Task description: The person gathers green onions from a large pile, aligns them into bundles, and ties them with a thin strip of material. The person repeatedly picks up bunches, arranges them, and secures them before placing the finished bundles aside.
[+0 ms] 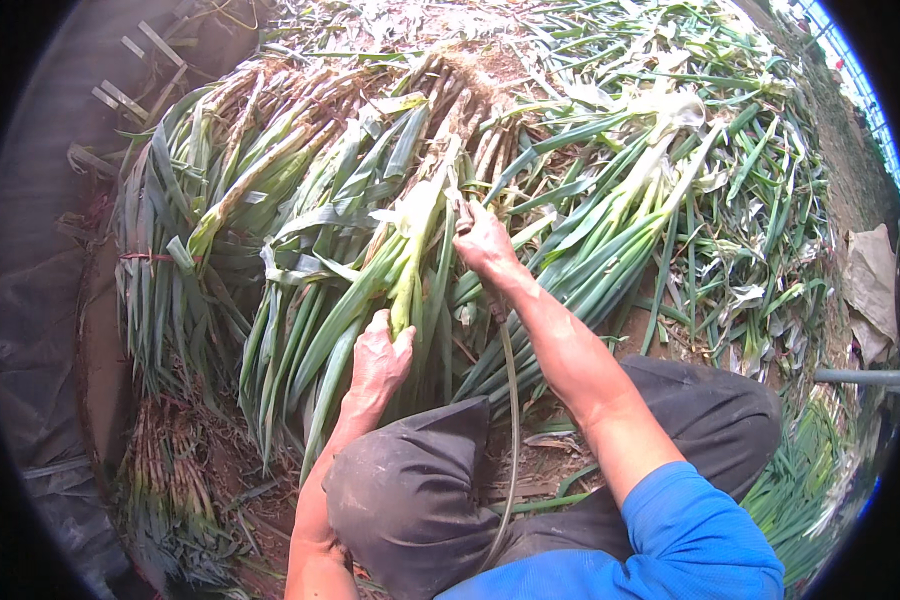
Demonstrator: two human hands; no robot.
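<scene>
My left hand (379, 356) grips the green leaves of a long green onion (401, 281), whose pale stalk points away from me. Just right of that stalk, my right hand (486, 244) is closed around a small nozzle-like tool (463, 212), partly hidden by the fingers. A thin hose (511, 420) hangs from the tool and runs down between my knees. Beneath and left of my hands lie unpeeled green onions (270, 172), with soil on their roots and stalks. To the right rests a bunch of cleaned green onions (630, 217) with white stalks.
Stripped leaves and skins (757, 225) cover the ground at right and at the back. Dark sheeting (37, 300) borders the left side. More onions (169, 480) lie at lower left, others (795, 480) at lower right. A grey pipe (862, 376) juts in at right.
</scene>
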